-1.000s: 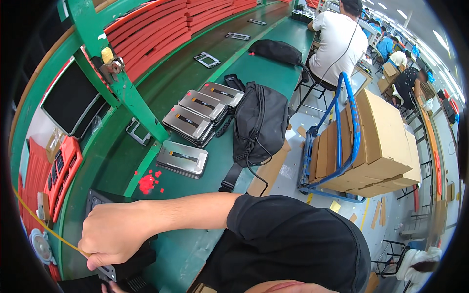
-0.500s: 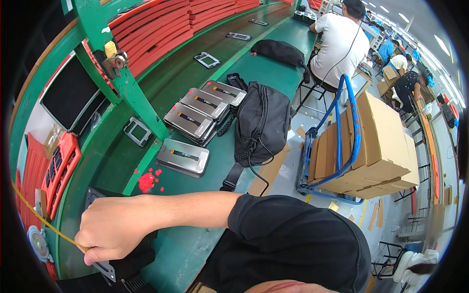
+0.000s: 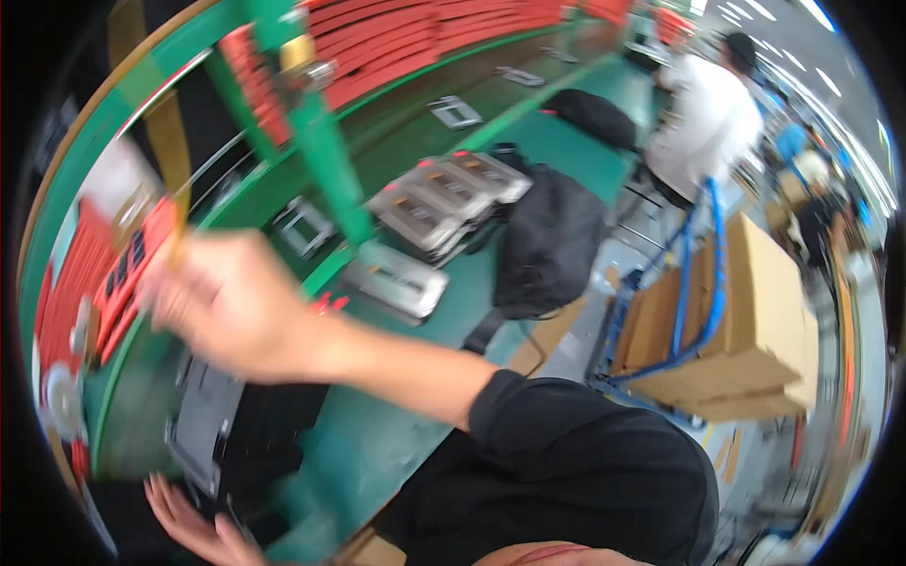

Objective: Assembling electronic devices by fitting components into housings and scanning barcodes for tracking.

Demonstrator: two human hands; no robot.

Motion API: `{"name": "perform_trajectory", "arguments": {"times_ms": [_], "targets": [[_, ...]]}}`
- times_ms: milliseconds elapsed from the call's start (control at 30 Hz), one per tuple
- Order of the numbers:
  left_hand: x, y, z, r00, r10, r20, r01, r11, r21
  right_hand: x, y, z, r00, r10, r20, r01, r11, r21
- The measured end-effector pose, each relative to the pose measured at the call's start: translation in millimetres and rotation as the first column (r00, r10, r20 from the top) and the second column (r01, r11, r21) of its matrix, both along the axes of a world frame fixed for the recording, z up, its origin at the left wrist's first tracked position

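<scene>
My right hand (image 3: 236,302), blurred by motion, is raised over the left part of the bench with its fingers pinched on a yellow strip (image 3: 176,151), which runs upward from them. Under it, a dark grey flat panel (image 3: 209,415) with a metal edge lies on black material (image 3: 278,424). My left hand (image 3: 193,524) is at the lower left with fingers spread, beside the near end of the panel. Whether it touches the panel I cannot tell.
Stacked silver cases (image 3: 444,203) and a single one (image 3: 401,283) lie on the green bench (image 3: 368,472) by a black bag (image 3: 547,245). A green post (image 3: 326,160) rises behind. A blue cart (image 3: 722,274) carries cardboard boxes (image 3: 764,311). A person in white (image 3: 708,118) sits farther along.
My right hand has lifted up and away from the panel with the yellow strip, uncovering the panel. My left hand has come into view at the lower left. The whole view has shifted.
</scene>
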State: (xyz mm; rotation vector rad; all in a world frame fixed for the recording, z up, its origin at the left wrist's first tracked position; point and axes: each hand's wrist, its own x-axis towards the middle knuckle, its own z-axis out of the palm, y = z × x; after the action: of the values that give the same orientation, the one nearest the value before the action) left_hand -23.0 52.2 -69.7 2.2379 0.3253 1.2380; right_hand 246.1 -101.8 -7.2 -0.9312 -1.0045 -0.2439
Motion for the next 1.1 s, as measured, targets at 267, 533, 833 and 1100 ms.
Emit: {"name": "perform_trajectory", "arguments": {"times_ms": [267,533,833,1100], "targets": [[73.6,12.3,-13.8,0.985,-0.126,-0.115,0.127,0.992,-0.001,84.6,-15.8,-27.0,0.927,0.043,-0.373,-0.066,0.997,-0.048],[75.6,10.2,-21.9,0.995,-0.096,0.028,0.097,0.993,-0.064,167.3,16.2,-152.4,0.900,-0.435,0.001,0.288,0.594,-0.751],[71.5,16.6,-31.7,0.992,-0.101,0.081,0.114,0.979,-0.171,133.7,68.4,-189.7,0.836,-0.389,0.386,0.482,0.187,-0.856],[76.4,12.4,-31.9,0.989,-0.091,0.116,0.112,0.976,-0.188,129.9,93.1,-212.7,0.772,-0.290,0.566,0.633,0.267,-0.726]]}}
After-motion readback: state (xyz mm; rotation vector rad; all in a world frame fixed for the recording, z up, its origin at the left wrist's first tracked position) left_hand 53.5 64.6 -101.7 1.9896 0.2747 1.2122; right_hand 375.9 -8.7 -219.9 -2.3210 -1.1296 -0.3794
